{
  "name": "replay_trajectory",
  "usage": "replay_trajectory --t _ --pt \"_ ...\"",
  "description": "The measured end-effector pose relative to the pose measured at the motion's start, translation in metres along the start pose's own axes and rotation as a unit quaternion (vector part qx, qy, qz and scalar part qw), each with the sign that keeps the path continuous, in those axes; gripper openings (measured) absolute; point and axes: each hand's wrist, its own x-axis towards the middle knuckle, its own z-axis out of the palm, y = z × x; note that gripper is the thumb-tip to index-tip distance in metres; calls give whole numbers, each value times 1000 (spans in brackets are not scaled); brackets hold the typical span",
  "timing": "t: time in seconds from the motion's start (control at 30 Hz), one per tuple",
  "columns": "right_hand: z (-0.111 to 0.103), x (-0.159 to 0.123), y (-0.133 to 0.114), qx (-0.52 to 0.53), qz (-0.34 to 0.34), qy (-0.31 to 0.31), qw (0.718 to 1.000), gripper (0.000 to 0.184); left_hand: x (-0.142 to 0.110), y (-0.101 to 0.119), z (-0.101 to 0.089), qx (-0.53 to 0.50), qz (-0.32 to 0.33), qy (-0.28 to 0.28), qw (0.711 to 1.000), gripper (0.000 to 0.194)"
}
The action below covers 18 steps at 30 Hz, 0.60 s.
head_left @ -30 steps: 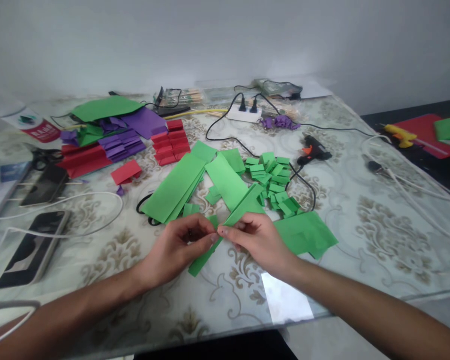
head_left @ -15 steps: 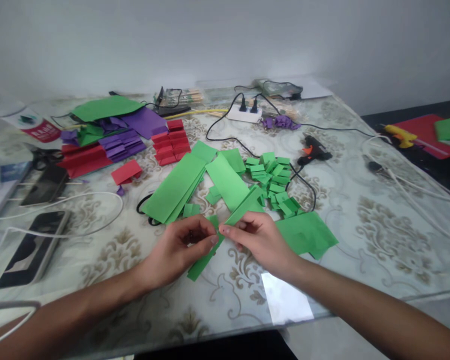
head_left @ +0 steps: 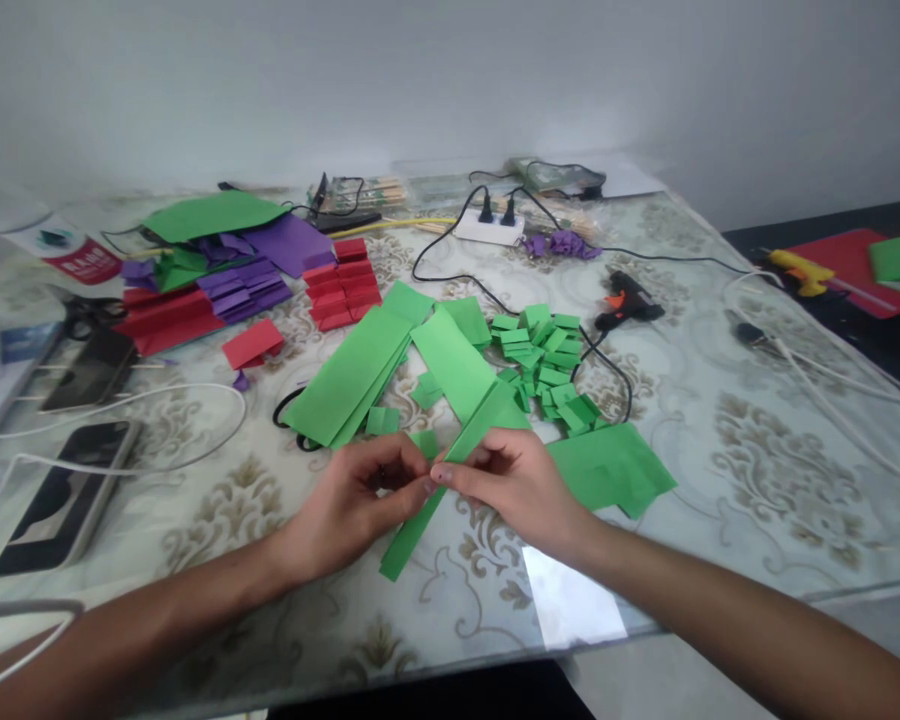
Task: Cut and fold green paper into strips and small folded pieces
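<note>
Both hands meet over a long narrow strip of green paper point(head_left: 414, 535), which slants from lower left to upper right. My left hand point(head_left: 371, 490) pinches it between thumb and forefinger near its middle. Right beside those fingertips, my right hand point(head_left: 506, 475) grips the same strip, its upper part rising past the knuckles. Just beyond lie wide green paper strips point(head_left: 356, 375), some stacked, and another green piece point(head_left: 454, 360). A heap of small folded green pieces point(head_left: 547, 365) sits to the right of them. Near my right wrist rests a green sheet point(head_left: 611, 470).
A black glue gun point(head_left: 630, 302) lies at the right, its cord curling near the green heap. Behind stands a white power strip point(head_left: 489, 228). Folded red pieces point(head_left: 343, 290), purple pieces point(head_left: 244, 292), scissors point(head_left: 90, 312), a phone point(head_left: 64, 500) and a cup point(head_left: 79, 255) are on the left.
The hands have drawn closer together, fingertips now touching or nearly so. The green strip's lower end has shifted slightly down and right, and its upper part looks straighter in line.
</note>
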Motion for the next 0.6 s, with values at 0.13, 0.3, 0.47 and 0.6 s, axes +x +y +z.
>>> replay_trajectory --t 0.13,0.3,0.47,0.6 --pt "0 0 0 -4 5 -1 1000 52 -1 -1 0 0 3 2 1000 31" --pt "-1 0 -1 10 23 -11 1000 48 -1 0 0 5 5 1 1000 30" --pt "-2 -1 -3 11 9 -13 1000 49 -1 0 -1 -4 2 -8 1000 31" --pt "-1 -1 -4 12 6 -24 1000 51 -1 2 0 -7 2 -3 1000 30"
